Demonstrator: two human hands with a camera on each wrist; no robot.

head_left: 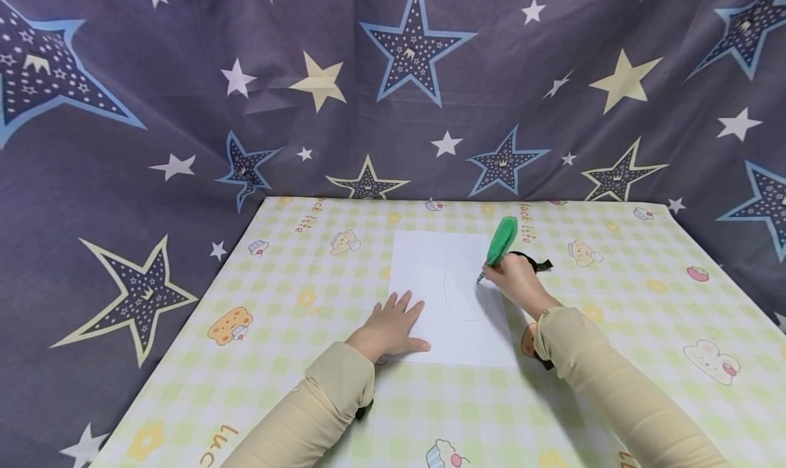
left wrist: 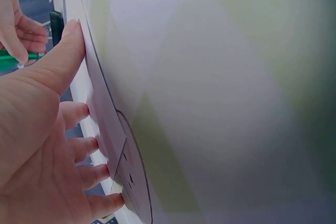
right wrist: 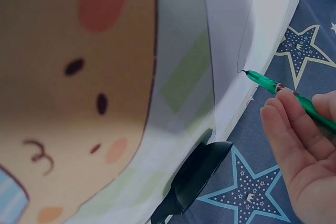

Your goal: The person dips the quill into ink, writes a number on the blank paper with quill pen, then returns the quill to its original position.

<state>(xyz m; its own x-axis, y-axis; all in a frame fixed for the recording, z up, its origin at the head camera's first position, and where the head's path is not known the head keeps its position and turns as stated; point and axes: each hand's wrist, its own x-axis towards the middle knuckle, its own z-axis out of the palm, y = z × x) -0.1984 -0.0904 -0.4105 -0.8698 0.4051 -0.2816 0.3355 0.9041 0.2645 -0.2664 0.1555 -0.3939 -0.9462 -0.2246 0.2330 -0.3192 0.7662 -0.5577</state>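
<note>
A white sheet of paper [head_left: 424, 256] lies on the table and bears a thin, curved pen line [head_left: 446, 297] like part of an oval. My left hand [head_left: 389, 328] rests on its lower left edge, fingers spread and thumb out to the side. On the right side of the sheet my right hand [head_left: 518, 280] pinches a green pen [right wrist: 265, 82] with a broad, feather-shaped top [head_left: 503, 236]. The pen's tip meets the paper at the end of the line in the right wrist view. In the left wrist view, the left fingertips [left wrist: 100, 171] press along the paper's edge.
A green-and-white checked tablecloth [head_left: 331, 284] with cartoon prints covers the table. Beside the right hand is a black strap-like piece [head_left: 540, 265]. Behind the table hangs a dark curtain [head_left: 295, 140] with stars.
</note>
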